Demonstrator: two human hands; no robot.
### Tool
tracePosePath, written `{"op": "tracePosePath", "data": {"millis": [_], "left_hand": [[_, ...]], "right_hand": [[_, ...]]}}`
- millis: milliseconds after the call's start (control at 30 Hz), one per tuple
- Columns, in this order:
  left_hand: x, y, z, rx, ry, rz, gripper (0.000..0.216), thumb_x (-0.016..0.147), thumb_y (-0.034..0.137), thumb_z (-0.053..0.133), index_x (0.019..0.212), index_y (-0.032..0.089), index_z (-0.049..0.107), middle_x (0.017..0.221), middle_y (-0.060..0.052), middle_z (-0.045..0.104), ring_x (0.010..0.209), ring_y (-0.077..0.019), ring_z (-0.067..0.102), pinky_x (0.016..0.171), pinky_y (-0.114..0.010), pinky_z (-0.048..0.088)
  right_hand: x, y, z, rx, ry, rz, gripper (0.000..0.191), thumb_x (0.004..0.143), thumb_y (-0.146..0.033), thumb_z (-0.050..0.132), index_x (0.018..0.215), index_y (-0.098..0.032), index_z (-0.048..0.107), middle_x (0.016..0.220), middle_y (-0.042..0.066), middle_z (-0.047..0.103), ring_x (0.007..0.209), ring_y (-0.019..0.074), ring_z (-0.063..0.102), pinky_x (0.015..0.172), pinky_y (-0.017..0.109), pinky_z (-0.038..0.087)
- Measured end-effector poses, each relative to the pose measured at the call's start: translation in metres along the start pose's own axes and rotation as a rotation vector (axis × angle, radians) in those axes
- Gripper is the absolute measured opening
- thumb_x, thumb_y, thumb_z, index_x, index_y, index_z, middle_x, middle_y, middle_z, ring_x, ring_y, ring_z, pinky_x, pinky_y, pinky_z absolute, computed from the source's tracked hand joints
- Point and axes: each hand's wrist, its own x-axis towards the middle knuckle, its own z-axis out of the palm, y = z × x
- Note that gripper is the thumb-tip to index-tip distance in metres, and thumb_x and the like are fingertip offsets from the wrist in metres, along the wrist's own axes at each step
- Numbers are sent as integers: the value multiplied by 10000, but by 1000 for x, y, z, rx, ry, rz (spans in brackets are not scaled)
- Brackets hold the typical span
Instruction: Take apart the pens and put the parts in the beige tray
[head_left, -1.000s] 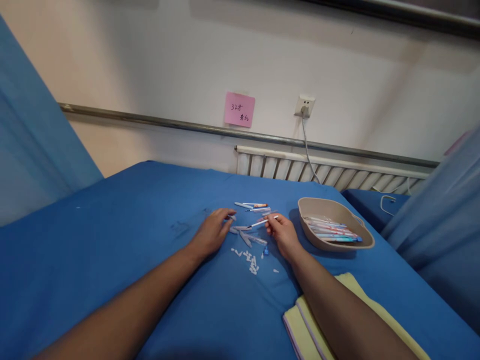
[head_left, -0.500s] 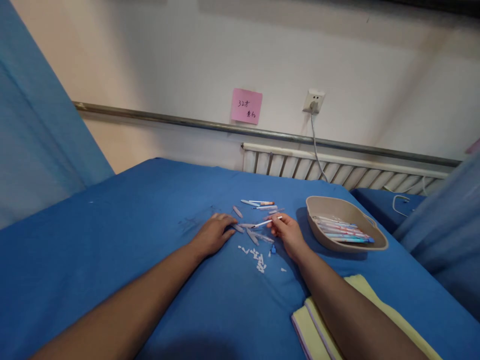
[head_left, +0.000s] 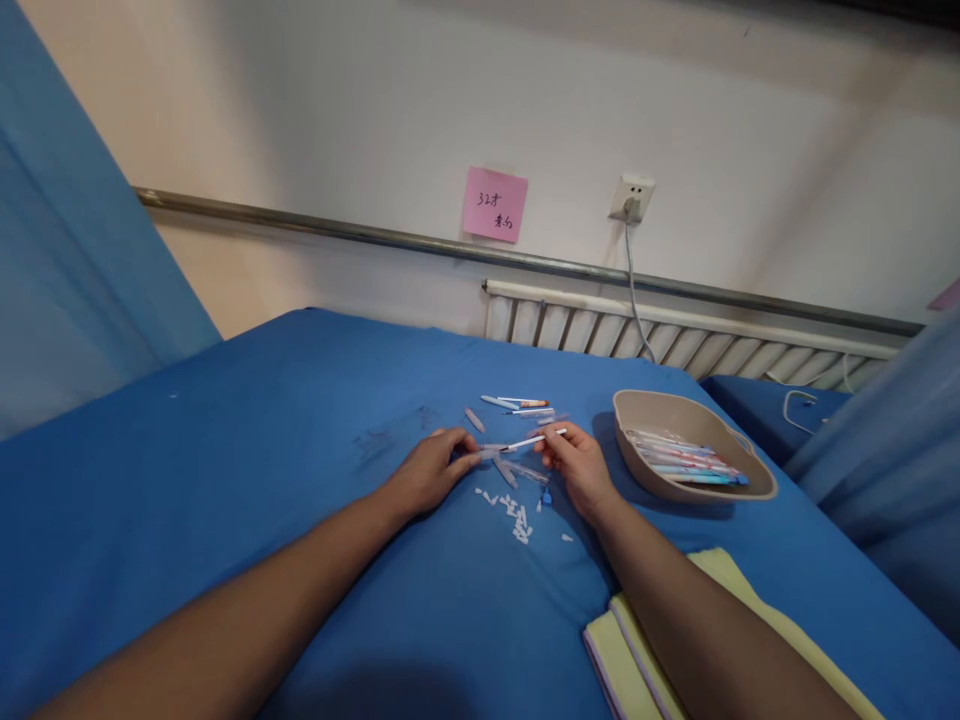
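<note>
My right hand [head_left: 576, 462] pinches a thin white pen refill [head_left: 534, 440], its dark tip pointing left toward my other hand. My left hand [head_left: 433, 470] has thumb and fingers closed on the end of a greyish pen barrel [head_left: 487, 454], partly hidden by the fingertips. The refill's tip appears close to this barrel; whether they touch I cannot tell. More loose barrels, such as a grey one [head_left: 505, 472] and a pinkish one [head_left: 474, 420], lie around the hands. Small white pen tips [head_left: 519, 520] are heaped nearer to me, beside a small blue piece [head_left: 546, 496].
On the right a beige basket [head_left: 637, 475] holds several pens [head_left: 686, 462]. Behind the hands lie a few refills and pens [head_left: 517, 404]. A folded yellow cloth [head_left: 630, 655] is under my right forearm. Blue sheeting [head_left: 300, 400] covers the surface, with a radiator [head_left: 555, 325] behind.
My left fingers have drawn together on a grey barrel and shifted slightly right. The refill in my right hand has moved a little left, its tip nearer the left fingers.
</note>
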Motion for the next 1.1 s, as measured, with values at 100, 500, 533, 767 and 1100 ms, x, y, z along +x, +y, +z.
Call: {"op": "tracePosePath", "data": {"millis": [100,500,533,767,1100], "left_hand": [[-1,2,2,-47,12,-21,251,832,418,512,887,190,602,894,-32,641,859,-199,564,759,-294,424],[0,11,7,-449,-20,-100,311,801,432,526,888,147,613,780,-14,616,706,-149,545,644,-252,434],[0,11,7,-458,-20,-101,315,800,436,526,890,147,613,784,-16,617,711,-151,546,650,-256,436],[-1,11,8,-478,-60,-112,310,785,435,550,886,152,625,804,-15,638,742,-156,566,691,-265,450],[-6,26,8,-826,-160,-271,336,754,415,625,932,130,609,787,-38,664,548,-84,518,509,-207,403]], "right_hand": [[-1,0,1,-24,-10,-9,307,706,-470,648,780,-173,630,673,19,635,519,102,483,509,225,375],[-3,-5,2,44,80,-59,302,724,-477,637,763,-180,595,647,8,599,527,104,483,509,225,385],[-3,-5,0,62,103,-63,304,721,-479,637,763,-182,591,644,8,594,528,107,482,507,226,387],[-5,-6,2,69,45,-30,286,718,-464,644,750,-184,596,645,7,606,525,103,491,514,224,392],[-13,-6,14,-134,-175,-8,406,750,-578,570,757,-178,638,638,8,621,523,107,513,534,232,409]]}}
